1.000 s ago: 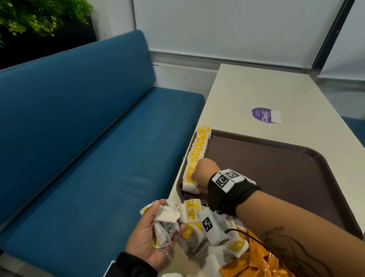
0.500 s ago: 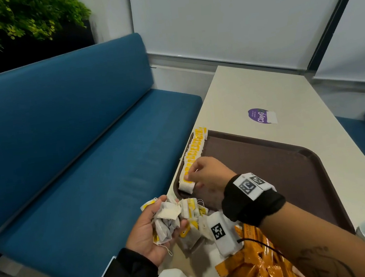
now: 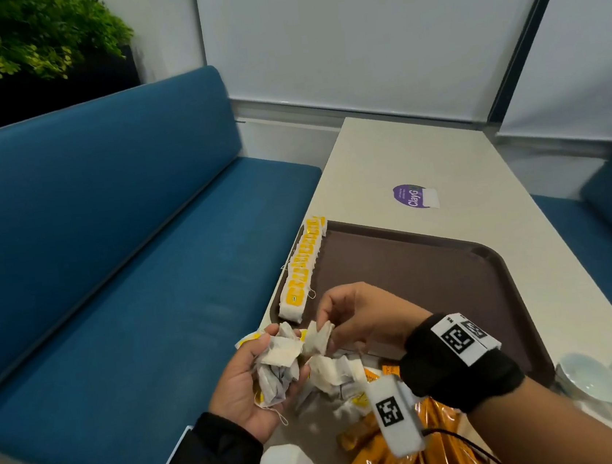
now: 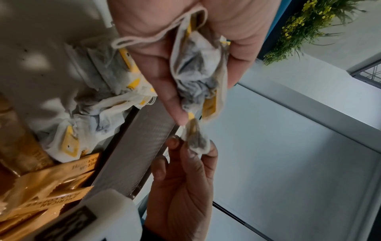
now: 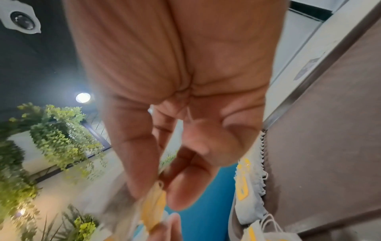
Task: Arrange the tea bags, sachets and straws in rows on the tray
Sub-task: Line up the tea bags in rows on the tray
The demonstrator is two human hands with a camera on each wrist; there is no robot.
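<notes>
A brown tray (image 3: 435, 274) lies on the table, with a row of tea bags (image 3: 301, 270) with yellow tags along its left edge. My left hand (image 3: 274, 365) grips a crumpled bunch of tea bags (image 3: 277, 361) just in front of the tray's near left corner. My right hand (image 3: 324, 325) pinches one tea bag (image 3: 318, 339) at the bunch's right side; the left wrist view shows this tea bag (image 4: 195, 140) between thumb and fingers. Loose tea bags (image 3: 336, 377) and orange sachets (image 3: 398, 450) lie on the table below my hands. No straws are in view.
A blue bench (image 3: 111, 273) runs along the table's left side, close to the tray's edge. Two pale bowls (image 3: 588, 379) stand at the tray's near right corner. A purple sticker (image 3: 413, 196) lies beyond the tray.
My right hand has drawn back from the near end of the row to the left hand and taken hold of a tea bag from the bunch. The left hand has stayed in place.
</notes>
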